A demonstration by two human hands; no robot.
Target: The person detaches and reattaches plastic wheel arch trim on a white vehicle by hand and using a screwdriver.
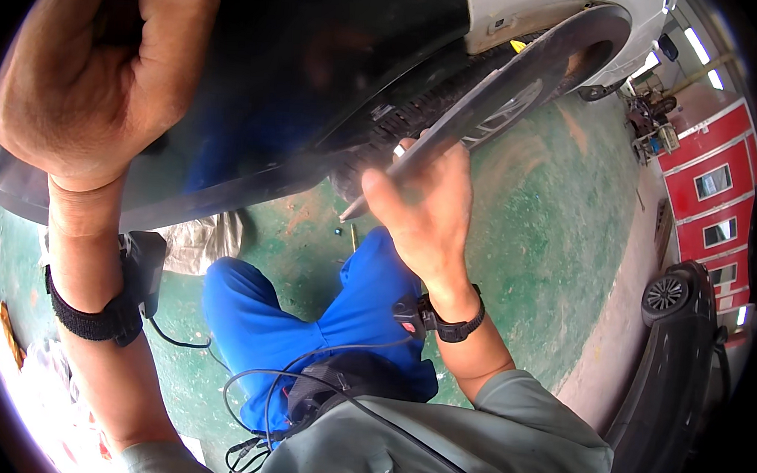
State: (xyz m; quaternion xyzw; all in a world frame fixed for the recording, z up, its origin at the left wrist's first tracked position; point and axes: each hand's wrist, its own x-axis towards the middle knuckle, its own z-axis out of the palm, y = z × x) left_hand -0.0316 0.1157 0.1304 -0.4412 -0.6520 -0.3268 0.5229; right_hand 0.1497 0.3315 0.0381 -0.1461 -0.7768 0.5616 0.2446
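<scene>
Left hand (96, 67): fingers curled shut on the upper edge of a dark curved panel (302, 70), far left. Right hand (422, 213): fingers closed on the panel's thin lower rim, centre. Tyre (437, 102) just behind. Green floor (551, 211) below; dark car (672, 355) right.

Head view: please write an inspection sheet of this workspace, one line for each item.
Surface: green painted floor, worn in patches.
Job's things: dark curved panel in front of a tyre of a white car.
Clutter: grey cloth; small bits on the floor.
Grippers: left hand closed on the panel's upper part; right hand grips its lower edge.
Cables: black wires from wrist bands to the waist.
Surroundings: dark car, red wall.
</scene>
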